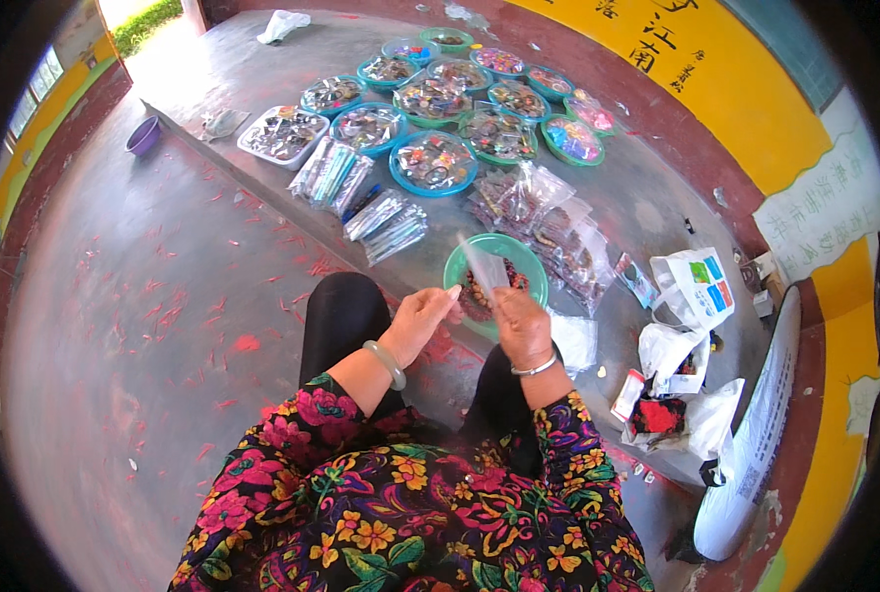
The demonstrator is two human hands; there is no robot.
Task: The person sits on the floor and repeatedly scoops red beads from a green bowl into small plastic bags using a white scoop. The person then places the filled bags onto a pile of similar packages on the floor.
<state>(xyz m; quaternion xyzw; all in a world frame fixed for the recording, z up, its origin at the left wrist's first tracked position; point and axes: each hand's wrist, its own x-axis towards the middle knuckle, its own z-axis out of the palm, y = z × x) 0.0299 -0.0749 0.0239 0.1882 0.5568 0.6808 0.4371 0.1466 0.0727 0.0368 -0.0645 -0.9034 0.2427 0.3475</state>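
Note:
In front of my knees stands a green basin (533, 262) holding dark red and brown beaded pieces, partly hidden by my hands. My right hand (524, 324) grips a clear plastic bag (485, 268), which sticks up over the basin and looks flat. Just left of the basin is my left hand (422, 321), its thumb and finger pressed together near the bag. Whatever it may pinch is too small to make out. To the right of my right hand, a stack of clear empty-looking bags (573, 340) lies on the floor.
Beyond are several basins (433, 163) of small packaged goods and a white tray (284, 135). Bundles of wrapped sticks (386, 227) and filled clear bags (568, 247) lie nearer. White shopping bags (692, 286) stand right; a purple basin (143, 136) sits far left, near a floor edge.

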